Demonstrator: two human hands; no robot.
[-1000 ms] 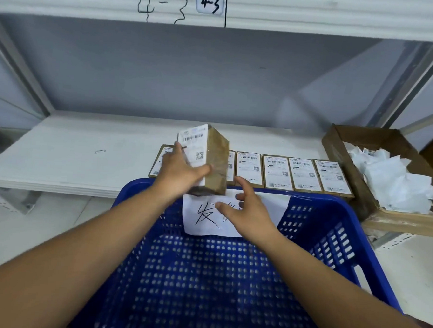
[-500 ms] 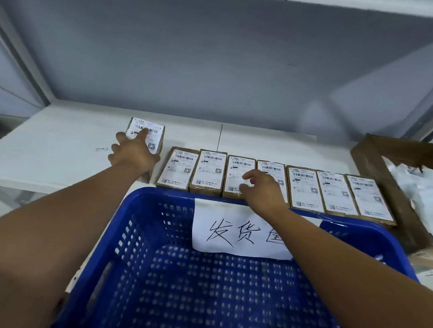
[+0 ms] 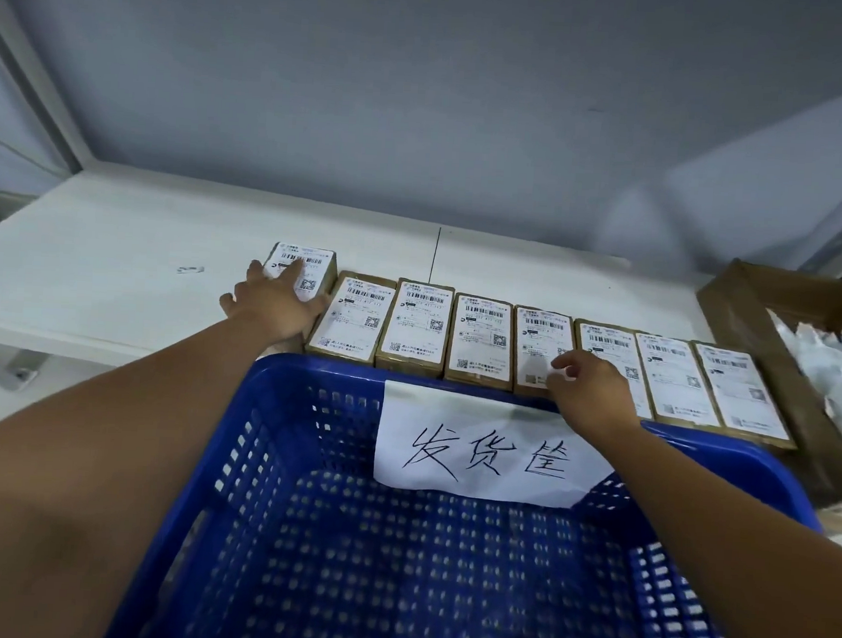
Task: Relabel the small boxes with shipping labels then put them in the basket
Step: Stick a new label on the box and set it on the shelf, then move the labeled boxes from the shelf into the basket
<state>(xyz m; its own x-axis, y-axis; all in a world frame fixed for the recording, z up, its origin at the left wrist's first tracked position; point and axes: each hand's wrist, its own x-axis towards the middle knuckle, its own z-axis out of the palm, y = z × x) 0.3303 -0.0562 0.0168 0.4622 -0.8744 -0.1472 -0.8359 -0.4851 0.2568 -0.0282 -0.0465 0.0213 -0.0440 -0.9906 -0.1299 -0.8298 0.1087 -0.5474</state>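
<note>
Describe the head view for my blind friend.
A person's left hand lies flat on the leftmost of eight small brown cardboard boxes with white labels on a white shelf; the right hand touches a middle box. A blue plastic basket is nearest.

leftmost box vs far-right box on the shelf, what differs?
Placement: the leftmost box sits set back from the row; the far-right box is lined up in it, beside the carton. Contact: the left hand lies flat on the leftmost box; the far-right box is untouched. Shared: brown cardboard, flat on the shelf, white barcode label up, neither in the basket.
</note>
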